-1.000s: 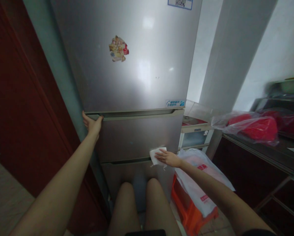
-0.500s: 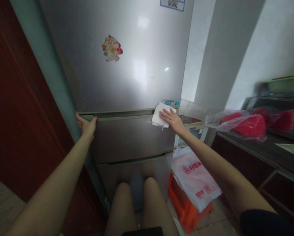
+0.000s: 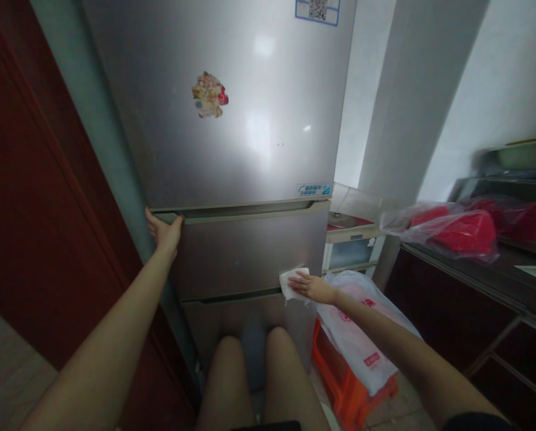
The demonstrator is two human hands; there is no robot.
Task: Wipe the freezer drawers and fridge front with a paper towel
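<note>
A silver refrigerator with a tall upper door and two lower drawer fronts fills the middle of the view. My left hand grips the top left corner of its middle drawer, thumb on the front and fingers round the side. Under my right hand is a folded white cloth. That hand presses the cloth flat against the drawer's lower right, across the gap above the bottom drawer. A torn food sticker and a blue-white label are on the upper door.
An orange stool with a white plastic bag on it stands close to my right arm. Red items in clear plastic lie on the dark counter at right. A red-brown door is at left.
My right hand and the cloth have slid down from the middle drawer's top right edge to its lower edge. My left hand keeps its hold on the corner. The view has shifted slightly.
</note>
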